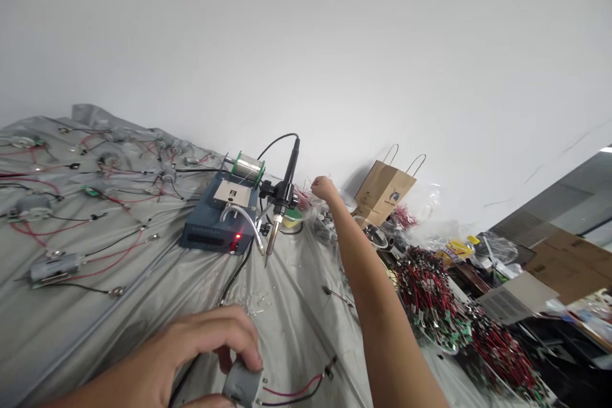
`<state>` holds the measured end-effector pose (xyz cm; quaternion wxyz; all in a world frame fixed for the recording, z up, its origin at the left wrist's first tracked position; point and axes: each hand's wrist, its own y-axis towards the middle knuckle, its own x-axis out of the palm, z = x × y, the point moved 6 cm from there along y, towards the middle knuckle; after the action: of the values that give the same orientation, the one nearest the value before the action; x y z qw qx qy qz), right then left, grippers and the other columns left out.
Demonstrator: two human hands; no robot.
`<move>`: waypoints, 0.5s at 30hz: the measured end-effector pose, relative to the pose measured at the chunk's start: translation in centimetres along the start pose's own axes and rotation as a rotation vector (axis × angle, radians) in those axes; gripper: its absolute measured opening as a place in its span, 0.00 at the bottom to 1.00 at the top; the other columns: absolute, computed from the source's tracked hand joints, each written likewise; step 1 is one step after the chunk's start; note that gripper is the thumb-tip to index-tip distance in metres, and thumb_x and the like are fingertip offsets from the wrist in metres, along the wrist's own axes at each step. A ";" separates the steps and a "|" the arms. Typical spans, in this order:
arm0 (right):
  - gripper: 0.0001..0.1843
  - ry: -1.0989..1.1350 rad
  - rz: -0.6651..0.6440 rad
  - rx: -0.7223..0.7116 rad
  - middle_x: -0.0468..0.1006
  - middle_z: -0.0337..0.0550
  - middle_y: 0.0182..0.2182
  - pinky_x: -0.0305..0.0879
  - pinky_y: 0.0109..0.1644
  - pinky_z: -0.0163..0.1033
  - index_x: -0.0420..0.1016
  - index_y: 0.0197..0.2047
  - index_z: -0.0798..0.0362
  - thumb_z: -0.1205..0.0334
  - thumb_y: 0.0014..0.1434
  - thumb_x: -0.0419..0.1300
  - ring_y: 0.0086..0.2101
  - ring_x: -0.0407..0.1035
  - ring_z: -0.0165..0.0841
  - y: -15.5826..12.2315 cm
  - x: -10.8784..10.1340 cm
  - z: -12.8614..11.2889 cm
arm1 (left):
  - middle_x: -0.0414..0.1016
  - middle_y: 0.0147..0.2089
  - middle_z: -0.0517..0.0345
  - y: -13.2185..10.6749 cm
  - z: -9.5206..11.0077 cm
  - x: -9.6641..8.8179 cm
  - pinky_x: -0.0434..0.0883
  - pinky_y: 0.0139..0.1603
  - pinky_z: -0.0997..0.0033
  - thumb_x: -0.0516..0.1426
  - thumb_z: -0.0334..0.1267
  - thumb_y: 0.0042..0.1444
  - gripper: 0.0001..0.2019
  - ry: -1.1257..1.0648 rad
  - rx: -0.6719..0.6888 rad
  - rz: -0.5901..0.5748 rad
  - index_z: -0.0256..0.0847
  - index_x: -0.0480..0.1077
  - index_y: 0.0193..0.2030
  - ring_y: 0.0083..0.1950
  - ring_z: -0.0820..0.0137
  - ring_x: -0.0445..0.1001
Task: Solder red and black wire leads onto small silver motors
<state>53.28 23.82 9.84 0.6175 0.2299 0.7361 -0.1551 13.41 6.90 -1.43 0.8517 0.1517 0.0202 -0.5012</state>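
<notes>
My left hand [217, 344] is closed around a small grey electric motor [243, 384] at the bottom of the view. A red and a dark wire [296, 395] run from the motor to a small part on the sheet. My right hand [325, 187] reaches far forward, its fingers curled in beside a bunch of thin red wires [302, 199]; whether it grips any of them is hidden. Left of that hand a soldering iron [287, 182] is clamped tip down, with a solder feed tube [246, 220] ending close to its tip.
A blue soldering station [215, 217] bears a solder spool [248, 167]. Several wired motors [55, 268] lie on the grey sheet [157, 319] at left. At right are heaps of red and black wires [428, 296], a paper bag [385, 191] and cardboard [574, 261]. A wall rises behind.
</notes>
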 end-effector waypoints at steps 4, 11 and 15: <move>0.20 0.187 0.113 0.009 0.79 0.52 0.59 0.79 0.57 0.53 0.76 0.62 0.54 0.54 0.72 0.67 0.54 0.78 0.43 -2.4 -2.5 0.2 | 0.85 0.52 0.56 -0.3 0.9 -0.6 0.76 0.63 0.63 0.69 0.35 0.53 0.14 0.118 -0.025 0.018 0.54 0.84 0.47 0.55 0.56 0.81; 0.16 0.735 0.310 -0.080 0.80 0.42 0.41 0.78 0.38 0.39 0.76 0.53 0.55 0.50 0.75 0.62 0.34 0.77 0.31 -13.0 -2.7 -0.6 | 0.85 0.57 0.56 0.3 2.0 -1.5 0.77 0.62 0.67 0.68 0.37 0.61 0.12 0.257 0.069 -0.055 0.55 0.85 0.50 0.57 0.57 0.83; 0.11 1.005 0.334 -0.215 0.71 0.33 0.27 0.68 0.28 0.34 0.73 0.42 0.50 0.51 0.70 0.60 0.23 0.68 0.27 -20.9 -1.7 -1.7 | 0.87 0.58 0.56 0.2 1.7 -1.7 0.77 0.62 0.62 0.68 0.42 0.63 0.14 0.263 0.028 -0.033 0.57 0.85 0.55 0.59 0.53 0.83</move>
<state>40.97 6.76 10.63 0.2255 0.3254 0.9059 0.1506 12.53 7.99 0.59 0.8311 0.2275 0.1273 -0.4912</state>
